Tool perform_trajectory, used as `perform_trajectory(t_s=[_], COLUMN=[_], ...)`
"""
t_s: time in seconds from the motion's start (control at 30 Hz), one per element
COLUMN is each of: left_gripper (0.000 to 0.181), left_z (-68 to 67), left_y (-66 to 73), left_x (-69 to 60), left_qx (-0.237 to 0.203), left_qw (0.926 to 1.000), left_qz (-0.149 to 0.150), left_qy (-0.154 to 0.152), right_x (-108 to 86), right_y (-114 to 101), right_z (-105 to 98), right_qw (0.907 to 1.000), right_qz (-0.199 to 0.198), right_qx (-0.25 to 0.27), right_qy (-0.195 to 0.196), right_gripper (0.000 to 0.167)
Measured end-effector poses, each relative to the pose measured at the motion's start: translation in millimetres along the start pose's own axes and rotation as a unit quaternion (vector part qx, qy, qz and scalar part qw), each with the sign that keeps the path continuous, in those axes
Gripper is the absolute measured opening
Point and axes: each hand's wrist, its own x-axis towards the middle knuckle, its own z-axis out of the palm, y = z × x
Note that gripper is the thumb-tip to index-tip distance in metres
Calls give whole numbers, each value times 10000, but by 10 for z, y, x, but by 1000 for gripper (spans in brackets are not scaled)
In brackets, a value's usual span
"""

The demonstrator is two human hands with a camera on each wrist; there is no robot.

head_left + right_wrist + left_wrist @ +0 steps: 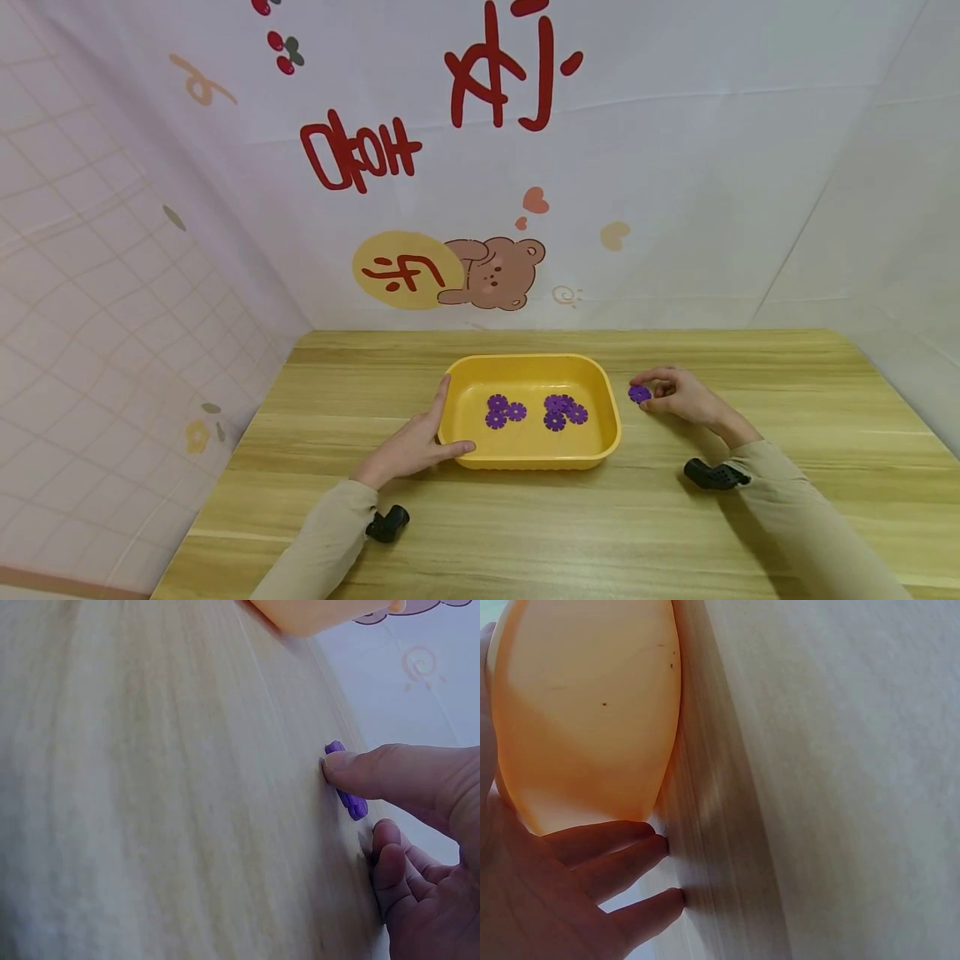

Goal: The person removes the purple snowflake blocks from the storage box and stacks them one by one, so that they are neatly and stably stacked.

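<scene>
A yellow plastic tray [531, 457] stands on the table. Inside it lie two groups of purple notched interlocking discs: three loosely together at left [497, 419], several overlapping at right [555, 421]. My left hand [408, 446] holds the tray's left end, thumb over the front-left rim, the other fingers along the outer wall. In the left wrist view three fingertips [676, 898] show low beside the tray wall. To the right of the tray, my right hand [686, 396] pinches another purple disc [355, 805] between thumb and forefinger, close to the tabletop; its remaining fingers curl inward.
The light wooden table [540, 533] meets a white printed cloth wall [675, 208] behind the tray. Another cloth wall [112, 292] borders the table's left side. Black wrist devices [388, 525] sit by both sleeves.
</scene>
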Motion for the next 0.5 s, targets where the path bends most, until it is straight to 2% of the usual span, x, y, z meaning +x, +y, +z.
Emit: perform_trajectory(t_s=[0.5], left_gripper=[112], left_z=[3], left_y=[13], left_x=[-7], left_qx=[-21], left_qw=[10000], left_qz=[-46], left_qy=[29], right_x=[-8], right_y=[10], right_z=[5], right_qw=[9999], right_qz=[-158], right_qx=[58], right_qy=[1], right_gripper=[40])
